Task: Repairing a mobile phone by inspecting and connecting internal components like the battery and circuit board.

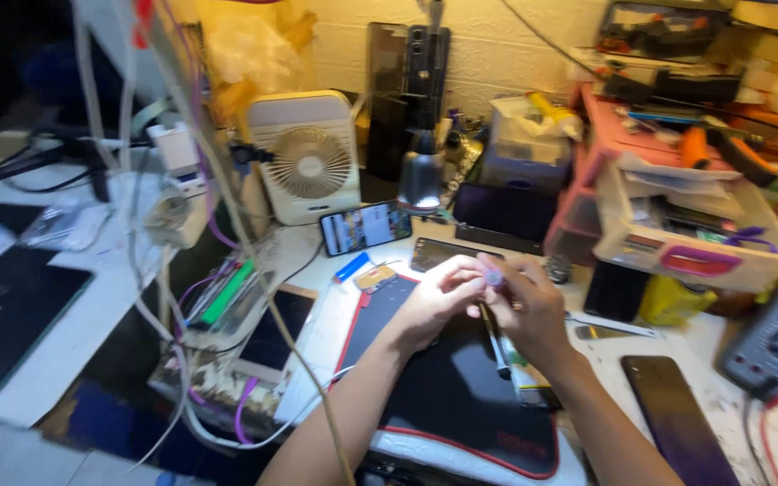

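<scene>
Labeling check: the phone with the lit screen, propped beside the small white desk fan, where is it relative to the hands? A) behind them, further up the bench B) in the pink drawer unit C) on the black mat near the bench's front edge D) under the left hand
A: the lit phone lies beyond both hands, below the white fan.

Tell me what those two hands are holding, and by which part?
Both hands, left hand and right hand, meet on a small pale round thing, pinched at fingertips. What it is, and each grip, is too blurred to tell.
</scene>
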